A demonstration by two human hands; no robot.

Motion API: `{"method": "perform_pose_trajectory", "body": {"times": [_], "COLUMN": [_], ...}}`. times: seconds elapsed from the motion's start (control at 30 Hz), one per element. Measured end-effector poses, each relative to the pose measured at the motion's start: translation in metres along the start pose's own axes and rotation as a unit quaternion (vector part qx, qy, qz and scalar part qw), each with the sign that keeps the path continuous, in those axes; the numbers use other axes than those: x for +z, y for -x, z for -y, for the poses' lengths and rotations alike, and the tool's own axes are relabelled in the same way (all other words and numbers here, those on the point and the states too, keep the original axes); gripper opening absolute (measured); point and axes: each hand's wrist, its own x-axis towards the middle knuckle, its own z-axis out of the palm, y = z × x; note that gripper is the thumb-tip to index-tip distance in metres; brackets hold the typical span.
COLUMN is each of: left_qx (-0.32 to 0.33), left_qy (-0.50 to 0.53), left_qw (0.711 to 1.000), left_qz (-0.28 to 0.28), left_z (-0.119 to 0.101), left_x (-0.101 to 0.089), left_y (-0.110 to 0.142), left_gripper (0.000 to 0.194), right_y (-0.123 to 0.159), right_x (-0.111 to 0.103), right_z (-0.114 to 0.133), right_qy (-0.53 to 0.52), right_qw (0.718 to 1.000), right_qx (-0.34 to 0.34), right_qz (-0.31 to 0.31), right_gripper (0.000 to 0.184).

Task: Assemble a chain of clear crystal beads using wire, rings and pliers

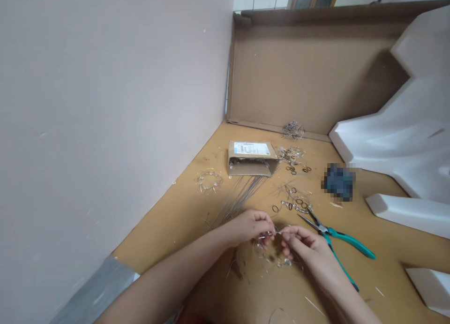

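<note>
While the left hand (258,228) and the right hand (304,246) are brought close together, a beaded wire ring (277,260) is pinched between the fingertips of both, its loop hanging just below them. To the right of the right hand, pliers (325,230) with teal handles are laid down, their jaws spread. Beyond the hands, small dark rings (298,202) are scattered near the tips of the pliers. Straight wires (246,192) are bundled beyond the left hand, running toward the open side of a small cardboard box (251,159). Beyond and to the left of the left hand, another beaded ring (208,180) is laid flat on the tan surface (165,225). Farther off, behind the box's right side, tangled wire pieces (291,154) are piled.
</note>
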Motion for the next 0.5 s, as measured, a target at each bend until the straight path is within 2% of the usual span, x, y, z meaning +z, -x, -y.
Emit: {"method": "perform_pose_trajectory", "body": {"times": [0.13,0.27,0.4,0.5], "left_qx": [0.030,0.044,0.050,0.065], "left_qy": [-0.030,-0.062,-0.127,-0.140], "left_qw": [0.999,0.997,0.989,0.984], "left_qz": [0.011,-0.005,-0.060,-0.089], "left_z": [0.005,0.013,0.018,0.020], "left_x": [-0.003,-0.003,0.001,0.002], "left_y": [-0.002,-0.007,-0.010,-0.010], "left_gripper": [0.015,0.006,0.005,0.005], "right_y": [-0.001,-0.002,-0.004,-0.004], "right_x": [0.001,0.004,0.009,0.013], "right_z": [-0.002,-0.005,-0.001,0.002], "right_qy": [-0.015,-0.017,-0.006,0.009], "right_qw": [1.000,1.000,1.000,1.000], "right_qx": [-0.002,-0.004,0.001,-0.002], "right_qz": [-0.002,-0.009,-0.004,0.003], "right_gripper": [0.032,0.031,0.031,0.033]}}
